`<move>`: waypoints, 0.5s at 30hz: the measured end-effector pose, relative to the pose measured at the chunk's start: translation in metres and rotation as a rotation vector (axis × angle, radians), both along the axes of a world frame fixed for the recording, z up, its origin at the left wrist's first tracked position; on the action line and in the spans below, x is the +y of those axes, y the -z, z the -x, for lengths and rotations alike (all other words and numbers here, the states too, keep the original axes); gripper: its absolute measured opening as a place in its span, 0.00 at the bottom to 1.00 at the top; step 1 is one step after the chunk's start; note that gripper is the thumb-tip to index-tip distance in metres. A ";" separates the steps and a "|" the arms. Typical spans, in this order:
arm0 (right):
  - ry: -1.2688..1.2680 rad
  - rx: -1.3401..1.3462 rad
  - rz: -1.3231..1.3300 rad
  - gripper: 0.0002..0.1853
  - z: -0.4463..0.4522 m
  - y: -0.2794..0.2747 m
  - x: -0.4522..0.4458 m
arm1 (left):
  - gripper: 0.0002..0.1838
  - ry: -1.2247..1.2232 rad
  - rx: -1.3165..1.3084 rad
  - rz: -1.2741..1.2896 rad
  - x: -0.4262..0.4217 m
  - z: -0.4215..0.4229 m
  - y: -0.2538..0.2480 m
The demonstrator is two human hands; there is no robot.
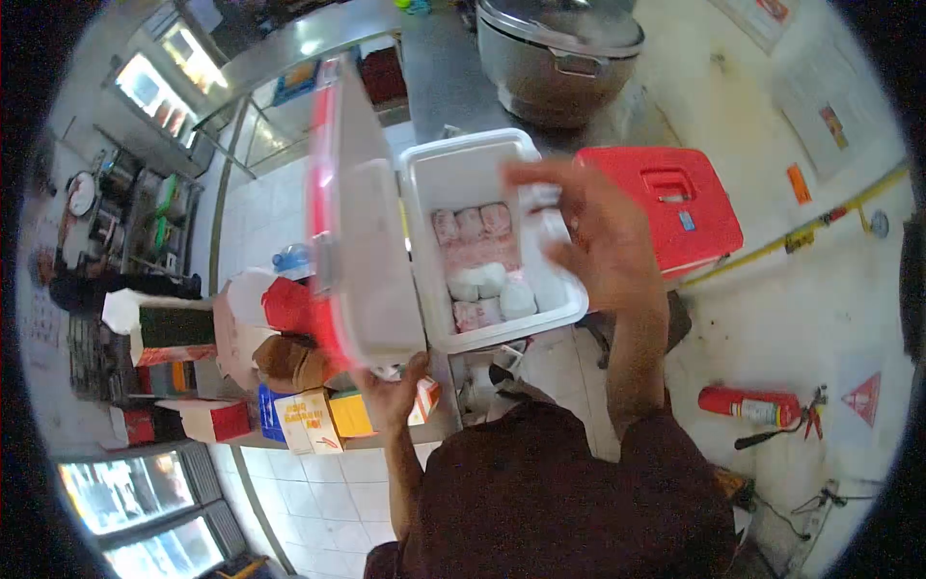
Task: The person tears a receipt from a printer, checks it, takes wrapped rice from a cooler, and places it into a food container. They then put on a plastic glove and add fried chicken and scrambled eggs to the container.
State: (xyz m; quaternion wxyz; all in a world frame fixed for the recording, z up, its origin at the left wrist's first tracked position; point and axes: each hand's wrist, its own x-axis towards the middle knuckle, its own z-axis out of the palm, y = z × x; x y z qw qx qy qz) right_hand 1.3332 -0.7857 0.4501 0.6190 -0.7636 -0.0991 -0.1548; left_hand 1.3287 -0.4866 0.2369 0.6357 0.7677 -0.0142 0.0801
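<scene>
Inside the cooler (pixel 564 333), wrapped white packets (pixel 482 282).

Packages in cooler (pixel 417 241), cooker (pixel 559 82) behind

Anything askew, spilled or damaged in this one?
Nothing looks spilled or damaged, as far as the blur allows. The cartons left of the open cooler sit at mixed angles rather than lined up, which looks untidy. The lid stands raised, with the left hand at its edge.

The right hand (pixel 600 230) is blurred, and the top edge crops the metal cooker (pixel 552 85)
</scene>
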 end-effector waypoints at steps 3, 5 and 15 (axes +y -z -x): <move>0.137 -0.069 0.433 0.20 -0.069 0.041 -0.022 | 0.28 -0.102 0.069 0.138 0.006 0.005 -0.018; -0.208 0.248 0.681 0.21 -0.123 0.091 -0.026 | 0.24 -0.199 -0.049 0.047 0.009 0.002 -0.010; -0.642 0.693 1.469 0.30 -0.192 0.459 -0.009 | 0.15 -0.173 -0.210 -0.094 -0.008 0.000 -0.048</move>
